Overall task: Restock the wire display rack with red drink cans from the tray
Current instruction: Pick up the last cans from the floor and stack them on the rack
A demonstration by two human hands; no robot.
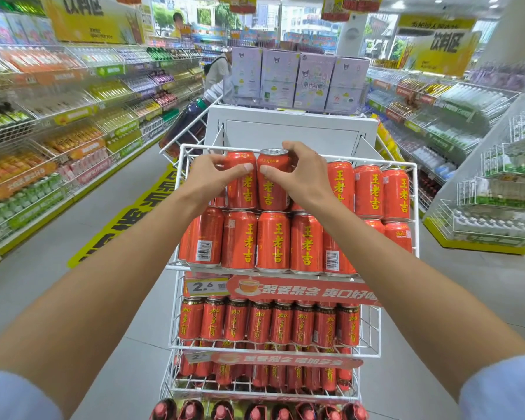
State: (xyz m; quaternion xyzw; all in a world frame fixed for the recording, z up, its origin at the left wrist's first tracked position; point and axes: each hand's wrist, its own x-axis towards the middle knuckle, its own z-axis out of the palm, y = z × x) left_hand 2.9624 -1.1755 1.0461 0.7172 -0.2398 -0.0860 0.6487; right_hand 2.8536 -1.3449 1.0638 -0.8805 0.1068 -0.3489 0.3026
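- Setting two red cans on the upper row of the top basket of the wire display rack [296, 160]; that is how I judge the step from the head view, the only view there is.
- My left hand [214, 174] wraps the left can [241, 180], thumb across its front and fingers behind it, gripping it.
- My right hand [300, 174] grips the right can [273, 180] the same way, thumb on its front, fingers curled over the back of its rim.
- Both cans stand upright, long axis vertical, touching each other side by side, and resting on the lower row of cans [273, 241] in the same basket.
- They sit straight ahead of me at arm's reach, each hand on its own can, neither hand nearer than the other.
- To the right, more upper-row cans [382, 192] already stand; my right wrist hides the spot between them and my pair, so I cannot tell whether it is filled.
- Next I would need to let go straight outward, left hand to the left and right hand to the right, so the stacked cans do not tip.
- No tray shows anywhere here; lower baskets [273, 354] look full.
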